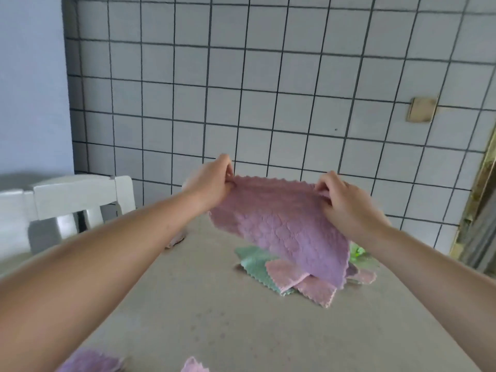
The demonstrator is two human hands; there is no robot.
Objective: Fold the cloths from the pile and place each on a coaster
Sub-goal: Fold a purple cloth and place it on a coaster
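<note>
A purple cloth (pixel 284 226) with a zigzag edge hangs spread in the air above the table. My left hand (pixel 212 183) pinches its upper left corner and my right hand (pixel 343 202) pinches its upper right corner. Under it on the table lies the pile (pixel 292 277) of pink and green cloths, partly hidden by the hanging cloth. Another purple cloth (pixel 91 362) and a pink one (pixel 194 366) lie at the near edge, cut off by the frame. No coaster is plainly visible.
The grey table (pixel 214 312) stretches away to a tiled wall. A white chair (pixel 80 197) stands at the far left side. A green item (pixel 358 253) peeks out behind the pile on the right. A small object (pixel 175 241) lies under my left forearm.
</note>
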